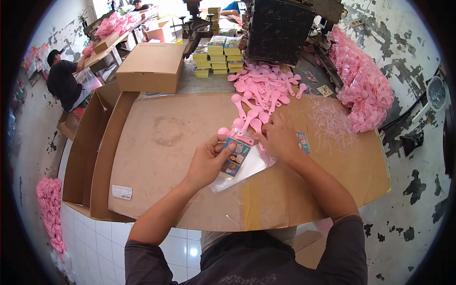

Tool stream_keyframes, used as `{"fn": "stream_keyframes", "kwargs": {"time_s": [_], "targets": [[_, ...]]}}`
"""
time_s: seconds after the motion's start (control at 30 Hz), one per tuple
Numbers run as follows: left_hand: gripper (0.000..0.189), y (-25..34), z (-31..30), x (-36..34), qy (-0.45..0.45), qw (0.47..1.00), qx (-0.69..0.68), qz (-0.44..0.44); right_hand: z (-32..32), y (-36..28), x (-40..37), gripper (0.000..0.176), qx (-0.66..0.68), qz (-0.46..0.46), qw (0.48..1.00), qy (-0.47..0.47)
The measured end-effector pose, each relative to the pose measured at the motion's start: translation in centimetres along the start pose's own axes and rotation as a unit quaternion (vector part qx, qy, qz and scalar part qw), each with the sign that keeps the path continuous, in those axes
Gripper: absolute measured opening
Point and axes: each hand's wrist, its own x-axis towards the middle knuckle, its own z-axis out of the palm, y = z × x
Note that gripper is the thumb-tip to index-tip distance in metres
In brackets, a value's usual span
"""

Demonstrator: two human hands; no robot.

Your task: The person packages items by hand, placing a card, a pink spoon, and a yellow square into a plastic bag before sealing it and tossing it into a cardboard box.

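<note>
My left hand (207, 160) is closed on a small blue printed card (236, 156), thumb on its face. Beyond the card, pink spoons lie at the mouth of a clear plastic bag (242, 138). My right hand (279, 137) is at the right side of that bag, its fingers bent down near a spoon handle; what they grip, if anything, is hidden. Under both hands, clear plastic bags (223, 182) lie on the cardboard sheet (156, 190). A heap of pink spoons (266, 85) spreads just beyond my hands. Another blue card (303, 142) lies right of my right wrist.
A closed carton (152, 64) and stacks of cards (218, 54) stand at the back. An open carton (85, 152) is left of the table. Bagged pink spoons (361, 85) and plastic strips (332, 121) lie right. A person (66, 80) sits far left.
</note>
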Motion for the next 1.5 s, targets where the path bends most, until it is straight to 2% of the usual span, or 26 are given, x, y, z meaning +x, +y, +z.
{"fn": "stream_keyframes", "kwargs": {"time_s": [0.07, 0.17, 0.27, 0.37, 0.47, 0.57, 0.67, 0.77, 0.87, 0.97, 1.07, 1.13, 1.17, 1.2, 1.27, 1.37, 1.4, 1.47, 1.5], "targets": [[0.025, -0.1, -0.2, 0.0, -0.008, 1.000, 0.002, -0.006, 0.5, -0.4, -0.1, 0.018, 0.007, 0.020, 1.000, -0.020], [0.026, 0.3, -0.2, -0.1, -0.001, 0.999, 0.031, -0.008, -0.8, -0.7, 0.1, 0.017, 0.094, 0.078, 0.992, -0.023], [0.028, 0.1, -0.3, -0.1, -0.010, 1.000, 0.013, 0.003, -5.1, -0.9, 0.4, 0.016, 0.280, 0.087, 0.952, -0.091], [0.029, 0.2, 0.0, -0.2, -0.028, 1.000, 0.003, -0.008, -8.2, -0.9, -0.2, 0.017, 0.356, 0.005, 0.926, -0.123], [0.029, 0.4, 0.5, -0.4, -0.038, 0.999, 0.004, -0.007, -9.0, -1.3, -0.7, 0.018, 0.361, -0.024, 0.927, -0.099], [0.028, 1.0, 0.6, -0.7, -0.060, 0.997, 0.028, -0.032, -9.7, -1.4, -0.6, 0.017, 0.316, -0.081, 0.932, -0.158], [0.027, 0.7, 0.8, -0.8, -0.093, 0.995, 0.039, -0.011, -10.1, -2.0, -0.5, 0.021, 0.258, -0.112, 0.941, -0.189], [0.027, 0.7, 1.2, -1.2, -0.107, 0.988, 0.091, -0.056, -9.8, -3.6, -0.4, 0.035, 0.335, -0.089, 0.921, -0.180], [0.029, -0.7, 1.2, -1.1, -0.136, 0.989, 0.056, 0.007, -7.5, -5.1, -0.8, 0.048, 0.483, -0.113, 0.853, -0.160], [0.031, -0.5, 1.6, -1.3, -0.133, 0.990, -0.033, 0.021, -7.2, -6.1, -1.4, 0.049, 0.690, -0.028, 0.663, -0.291], [0.036, 0.8, 0.2, -1.3, -0.215, 0.973, -0.065, -0.052, -7.3, -4.8, -0.4, 0.043, 0.793, -0.006, 0.545, -0.271], [0.040, 0.8, 0.0, -1.4, -0.224, 0.970, -0.070, -0.065, -8.3, -3.8, -0.1, 0.040, 0.611, -0.121, 0.748, -0.230], [0.042, 0.8, -0.1, -1.3, -0.229, 0.968, -0.071, -0.072, -8.9, -3.7, 0.0, 0.039, 0.498, -0.176, 0.825, -0.201], [0.044, 0.5, 0.0, -1.3, -0.232, 0.967, -0.078, -0.066, -9.2, -4.5, -0.2, 0.025, 0.489, -0.190, 0.831, -0.185], [0.046, -0.3, 0.0, -1.3, -0.239, 0.965, -0.091, -0.054, -9.8, -5.4, -0.4, 0.019, 0.461, -0.191, 0.852, -0.159], [0.038, 0.1, 0.2, -1.4, -0.218, 0.970, -0.105, 0.011, -11.5, -6.5, -0.2, 0.014, 0.448, -0.172, 0.872, -0.098], [0.039, 0.6, 0.4, -1.5, -0.191, 0.978, -0.071, 0.034, -12.2, -6.8, -0.1, 0.014, 0.447, -0.162, 0.877, -0.073], [0.040, 1.4, 0.9, -1.6, -0.135, 0.988, -0.005, 0.081, -13.9, -7.4, -0.2, 0.015, 0.260, -0.208, 0.941, -0.052], [0.039, 1.4, 0.6, -1.7, -0.152, 0.985, 0.003, 0.081, -14.3, -7.5, -0.3, 0.016, 0.163, -0.227, 0.959, -0.040]]}}
